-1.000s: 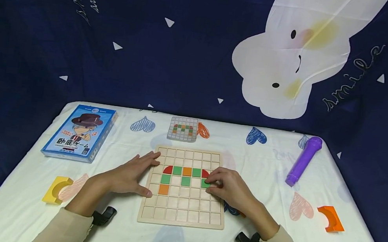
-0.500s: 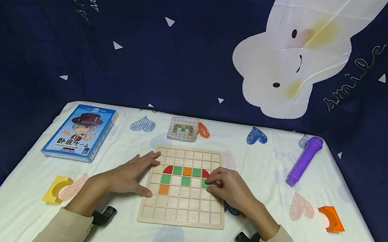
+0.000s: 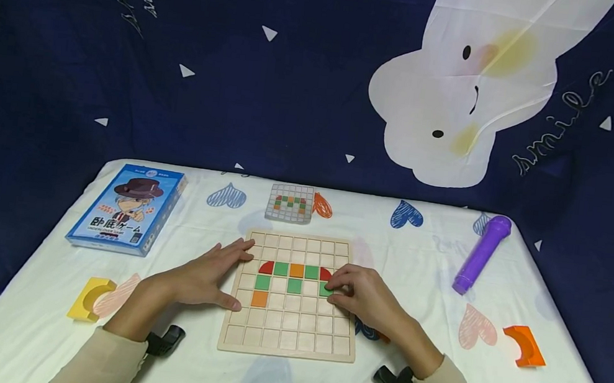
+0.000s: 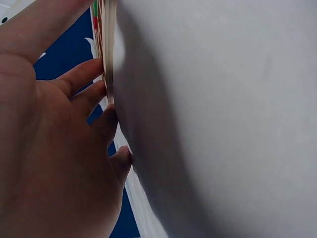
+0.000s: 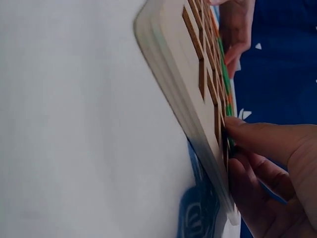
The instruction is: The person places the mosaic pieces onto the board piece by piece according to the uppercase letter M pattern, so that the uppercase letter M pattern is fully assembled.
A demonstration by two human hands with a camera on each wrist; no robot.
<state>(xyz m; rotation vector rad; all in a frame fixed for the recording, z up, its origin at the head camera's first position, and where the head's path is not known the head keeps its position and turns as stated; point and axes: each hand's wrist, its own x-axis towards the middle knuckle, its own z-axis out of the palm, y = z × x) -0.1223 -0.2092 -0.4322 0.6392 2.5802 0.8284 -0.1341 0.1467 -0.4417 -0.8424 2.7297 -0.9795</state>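
A wooden grid board (image 3: pixel 287 341) lies flat on the table. Along one of its rows sit a red quarter-round tile (image 3: pixel 266 268), a green tile (image 3: pixel 280 269), an orange tile (image 3: pixel 296 271), another green one and a second red piece, partly covered. Below them are more green tiles and an orange tile (image 3: pixel 259 299). My left hand (image 3: pixel 198 278) is spread, its fingertips and thumb touching the board's left edge. With bent fingers and thumb, my right hand (image 3: pixel 361 292) pinches a green tile (image 3: pixel 325 289) in the right part of the grid, partly hiding it.
Behind the board lies a small pattern card (image 3: pixel 290 204). A blue game box (image 3: pixel 126 210) is at the back left, a purple microphone-shaped object (image 3: pixel 481 255) at the right. A yellow arch block (image 3: pixel 90 300) and an orange arch block (image 3: pixel 524 347) flank the arms.
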